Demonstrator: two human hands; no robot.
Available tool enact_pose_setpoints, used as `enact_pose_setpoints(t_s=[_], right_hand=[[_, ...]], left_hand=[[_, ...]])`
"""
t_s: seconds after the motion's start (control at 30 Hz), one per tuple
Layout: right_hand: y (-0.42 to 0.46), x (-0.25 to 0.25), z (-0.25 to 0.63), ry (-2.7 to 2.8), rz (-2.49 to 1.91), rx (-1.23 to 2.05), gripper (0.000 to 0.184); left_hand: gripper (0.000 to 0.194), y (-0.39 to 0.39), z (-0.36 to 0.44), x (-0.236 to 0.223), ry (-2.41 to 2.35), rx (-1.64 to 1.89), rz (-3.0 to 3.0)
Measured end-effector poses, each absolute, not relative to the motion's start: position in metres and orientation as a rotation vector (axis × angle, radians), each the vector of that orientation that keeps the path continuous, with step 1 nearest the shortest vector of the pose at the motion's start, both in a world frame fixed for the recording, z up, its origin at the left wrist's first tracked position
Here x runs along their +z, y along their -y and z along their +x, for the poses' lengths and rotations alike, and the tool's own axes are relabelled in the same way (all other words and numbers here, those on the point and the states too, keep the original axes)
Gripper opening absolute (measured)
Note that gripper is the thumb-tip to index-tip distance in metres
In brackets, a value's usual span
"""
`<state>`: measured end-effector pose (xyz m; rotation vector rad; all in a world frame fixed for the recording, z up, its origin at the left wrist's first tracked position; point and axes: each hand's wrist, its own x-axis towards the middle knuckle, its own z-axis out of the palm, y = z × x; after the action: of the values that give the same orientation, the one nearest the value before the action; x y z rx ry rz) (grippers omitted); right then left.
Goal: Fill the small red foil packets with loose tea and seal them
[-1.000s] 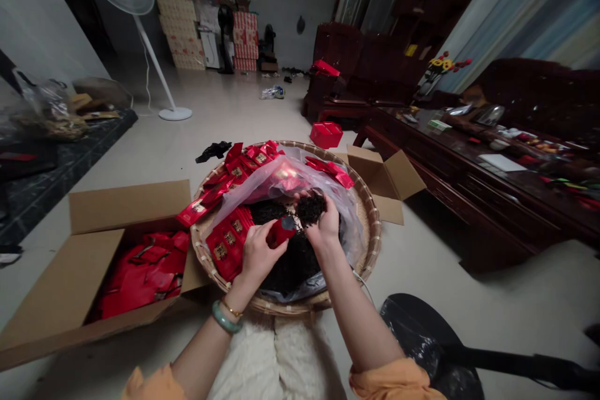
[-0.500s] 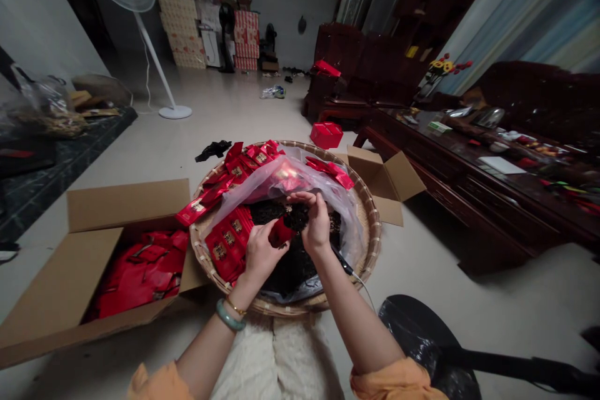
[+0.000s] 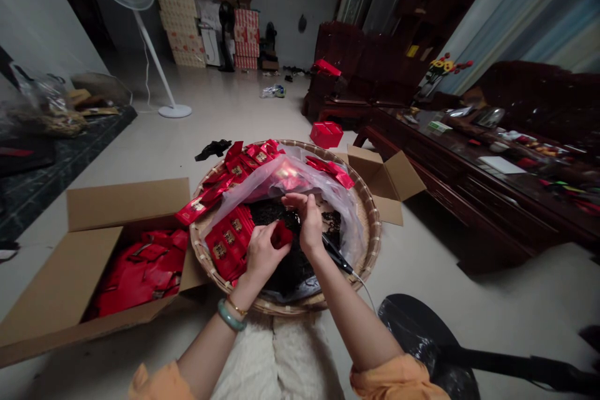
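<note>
A small red foil packet (image 3: 281, 235) is pinched in my left hand (image 3: 262, 253), its mouth gaping upward. Close beside it, my right hand (image 3: 312, 228) is tipped on edge with the fingers stretched toward the packet; whether dark leaves remain in its palm is hard to see. Under both hands lie dark dried leaves, like tea (image 3: 290, 275), in a clear plastic bag (image 3: 354, 234). This bag sits in a round woven bamboo tray (image 3: 375, 237). Filed upright at the left are red packets (image 3: 229, 240). A black corded tool (image 3: 338, 256) lies partly behind my right wrist.
An open carton (image 3: 94, 275) of red packets stands left of the tray, another carton (image 3: 398, 178) beyond it at right. A black round base (image 3: 412, 325) is near my right arm. A white fan (image 3: 174, 111) and a dark wooden table (image 3: 422, 150) stand farther off.
My right hand has turned from palm-up with a heap of leaves to tipped on edge toward the packet. The heap has left view, and the black tool shows more. My left hand stays nearly still.
</note>
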<state>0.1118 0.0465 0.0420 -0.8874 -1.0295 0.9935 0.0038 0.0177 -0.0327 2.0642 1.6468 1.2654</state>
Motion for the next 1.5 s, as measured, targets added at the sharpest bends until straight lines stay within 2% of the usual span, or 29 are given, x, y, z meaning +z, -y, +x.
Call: enact_pose_setpoints(t_s=[0.17, 0.43, 0.73, 0.83, 1.0, 1.23, 1.33, 1.5], right_hand=[[-0.044, 0.037, 0.112, 0.997, -0.95, 0.923, 0.047], [-0.033, 0.026, 0.122, 1.264, -0.988, 0.91, 0.032], [-0.024, 0.025, 0.131, 1.299, -1.09, 0.861, 0.037], [-0.013, 0.013, 0.127, 1.434, -1.177, 0.828, 0.039], [0.0, 0.0, 0.119, 1.757, -1.209, 0.645, 0.05], [0.004, 0.013, 0.123, 1.66, -1.231, 0.39, 0.038], [0.008, 0.015, 0.122, 1.745, -1.234, 0.351, 0.03], [0.005, 0.018, 0.122, 1.861, -1.292, 0.334, 0.034]], left_hand=[[0.05, -0.018, 0.002, -0.033, -1.671, 1.29, 1.997], [0.05, -0.018, 0.001, -0.035, -1.675, 1.326, 1.981], [0.052, -0.017, -0.003, -0.034, -1.713, 1.332, 1.968], [0.054, -0.015, -0.004, -0.033, -1.685, 1.327, 1.985], [0.045, -0.013, -0.004, -0.037, -1.645, 1.366, 2.004], [0.055, -0.013, -0.006, -0.036, -1.692, 1.338, 2.005], [0.05, -0.013, -0.005, -0.036, -1.688, 1.343, 2.027], [0.044, -0.012, -0.003, -0.036, -1.684, 1.336, 2.075]])
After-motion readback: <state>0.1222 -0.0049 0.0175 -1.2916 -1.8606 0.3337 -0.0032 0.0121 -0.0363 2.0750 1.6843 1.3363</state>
